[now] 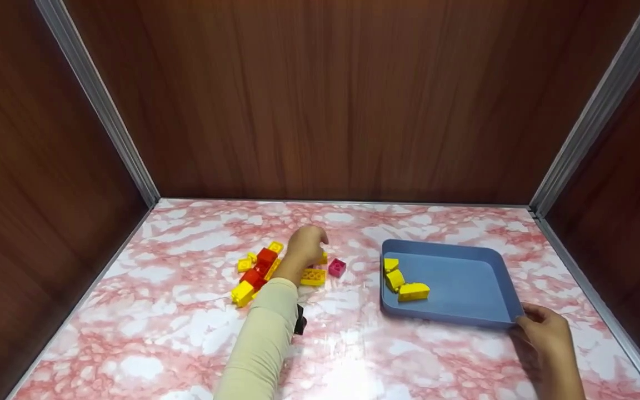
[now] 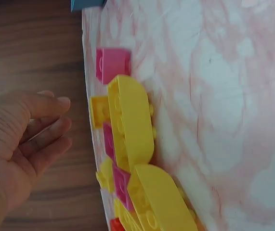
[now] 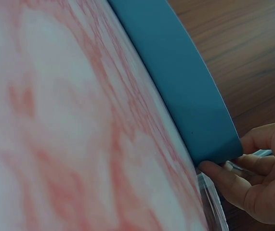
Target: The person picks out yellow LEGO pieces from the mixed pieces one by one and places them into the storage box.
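Observation:
My left hand [image 1: 306, 244] hovers over the right part of a loose pile of toy building bricks, its fingers loosely bent with nothing between them. In the left wrist view, the hand [image 2: 26, 139] is beside a yellow curved brick [image 2: 131, 125] and a pink brick [image 2: 114, 65]. Under the wrist in the head view lies a yellow brick [image 1: 313, 277], partly covered by the arm. With thumb and fingers, my right hand [image 1: 548, 330] grips the near right corner of a blue-grey tray [image 1: 459, 278]. Its thumb [image 3: 224, 178] lies low against the tray's outer wall [image 3: 176, 82].
Inside the tray, along its left side, sit a small yellow brick [image 1: 390, 265], another yellow brick [image 1: 394, 280] and a yellow curved brick [image 1: 413, 292]. Red bricks [image 1: 267, 257] and more yellow ones lie left of my forearm. Wood-patterned panels [image 1: 348, 100] enclose the marbled table [image 1: 148, 333].

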`<action>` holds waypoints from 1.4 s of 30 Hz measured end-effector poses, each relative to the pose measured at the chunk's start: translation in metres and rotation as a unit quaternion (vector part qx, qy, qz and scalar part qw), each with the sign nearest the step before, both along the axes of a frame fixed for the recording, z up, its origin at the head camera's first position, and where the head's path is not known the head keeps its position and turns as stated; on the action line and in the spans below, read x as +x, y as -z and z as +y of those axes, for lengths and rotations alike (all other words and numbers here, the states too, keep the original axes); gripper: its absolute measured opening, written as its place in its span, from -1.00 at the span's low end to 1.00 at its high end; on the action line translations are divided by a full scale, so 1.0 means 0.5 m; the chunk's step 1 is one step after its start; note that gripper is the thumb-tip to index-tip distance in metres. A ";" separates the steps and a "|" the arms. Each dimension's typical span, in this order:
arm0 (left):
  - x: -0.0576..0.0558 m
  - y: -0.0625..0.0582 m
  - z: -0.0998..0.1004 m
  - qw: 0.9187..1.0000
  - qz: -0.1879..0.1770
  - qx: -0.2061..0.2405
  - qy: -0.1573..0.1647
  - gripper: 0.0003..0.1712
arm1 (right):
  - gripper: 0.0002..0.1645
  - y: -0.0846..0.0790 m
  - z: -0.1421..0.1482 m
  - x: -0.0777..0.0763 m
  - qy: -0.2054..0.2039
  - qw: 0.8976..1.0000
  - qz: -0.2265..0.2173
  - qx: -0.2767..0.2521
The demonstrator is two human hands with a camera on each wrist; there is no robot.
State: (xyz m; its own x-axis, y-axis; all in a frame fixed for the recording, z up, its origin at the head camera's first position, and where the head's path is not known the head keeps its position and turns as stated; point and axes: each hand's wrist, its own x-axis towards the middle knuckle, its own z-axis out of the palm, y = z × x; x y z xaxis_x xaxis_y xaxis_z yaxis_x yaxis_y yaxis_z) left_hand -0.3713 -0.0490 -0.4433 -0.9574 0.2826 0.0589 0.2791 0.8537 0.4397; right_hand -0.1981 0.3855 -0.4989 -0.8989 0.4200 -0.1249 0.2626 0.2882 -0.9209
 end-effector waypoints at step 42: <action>-0.053 0.053 -0.122 0.977 -0.077 -0.098 -0.174 -0.83 | -0.40 -0.005 0.001 0.001 0.000 1.000 -0.005 -0.014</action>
